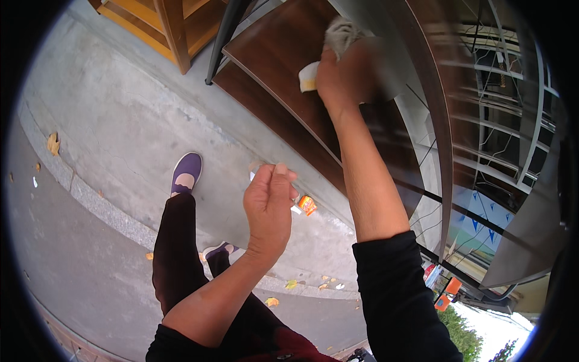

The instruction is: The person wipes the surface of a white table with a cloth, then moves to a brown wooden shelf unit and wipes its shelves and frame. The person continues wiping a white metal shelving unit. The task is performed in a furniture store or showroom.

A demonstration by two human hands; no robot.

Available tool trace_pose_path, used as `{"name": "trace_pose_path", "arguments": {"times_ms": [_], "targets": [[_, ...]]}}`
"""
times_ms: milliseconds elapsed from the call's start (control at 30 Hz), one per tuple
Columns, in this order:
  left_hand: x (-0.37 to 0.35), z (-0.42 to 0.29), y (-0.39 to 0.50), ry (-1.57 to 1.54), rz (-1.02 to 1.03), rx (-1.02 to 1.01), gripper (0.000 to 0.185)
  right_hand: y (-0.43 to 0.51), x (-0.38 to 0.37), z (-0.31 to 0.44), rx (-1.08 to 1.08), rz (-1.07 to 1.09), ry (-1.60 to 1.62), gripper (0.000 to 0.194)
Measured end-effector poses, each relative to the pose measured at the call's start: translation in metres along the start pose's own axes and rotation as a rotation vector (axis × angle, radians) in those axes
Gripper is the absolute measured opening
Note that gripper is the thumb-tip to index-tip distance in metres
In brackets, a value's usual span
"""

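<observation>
My right hand (346, 74), partly blurred, holds a bunched, pale cloth (342, 36) over a dark brown wooden shelf (285, 38). A white and yellow end (309, 78) sticks out on the left side of this hand; whether it belongs to the same cloth I cannot tell. Lower and to the left, my left hand (270, 192) is raised above the pavement with its fingers curled together. Something thin and pale shows at its fingertips, too small to name. An orange wrapper (307, 205) appears just right of that hand; whether it hangs from it or lies beyond I cannot tell.
A second dark board (271, 122) lies below the shelf, beside a black metal leg (224, 40). An orange-brown wooden rack (174, 36) stands at the upper left. Metal racks with wires (497, 99) fill the right. A concrete step (122, 99) and granite kerb (104, 206) run past my feet.
</observation>
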State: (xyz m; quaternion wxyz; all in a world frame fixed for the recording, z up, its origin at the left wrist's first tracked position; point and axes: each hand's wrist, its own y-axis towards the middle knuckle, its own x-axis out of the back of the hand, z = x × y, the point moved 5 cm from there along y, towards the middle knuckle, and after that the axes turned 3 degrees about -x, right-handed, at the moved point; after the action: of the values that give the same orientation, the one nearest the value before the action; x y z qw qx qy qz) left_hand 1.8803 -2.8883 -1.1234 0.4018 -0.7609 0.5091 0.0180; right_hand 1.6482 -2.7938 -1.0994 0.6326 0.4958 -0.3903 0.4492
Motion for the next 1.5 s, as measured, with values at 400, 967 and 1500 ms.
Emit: {"name": "trace_pose_path", "arguments": {"times_ms": [400, 967, 1500], "targets": [[0.007, -0.005, 0.001, -0.03, -0.019, 0.024, 0.027, 0.027, 0.017, -0.022, 0.08, -0.077, 0.519, 0.052], [-0.001, -0.004, 0.007, -0.072, -0.021, 0.059, 0.024, -0.06, 0.027, 0.04, 0.577, 0.197, 0.289, 0.057], [0.002, -0.008, 0.01, -0.063, -0.05, 0.002, 0.026, -0.23, 0.178, -0.227, -0.127, 0.166, 0.322, 0.053]]}}
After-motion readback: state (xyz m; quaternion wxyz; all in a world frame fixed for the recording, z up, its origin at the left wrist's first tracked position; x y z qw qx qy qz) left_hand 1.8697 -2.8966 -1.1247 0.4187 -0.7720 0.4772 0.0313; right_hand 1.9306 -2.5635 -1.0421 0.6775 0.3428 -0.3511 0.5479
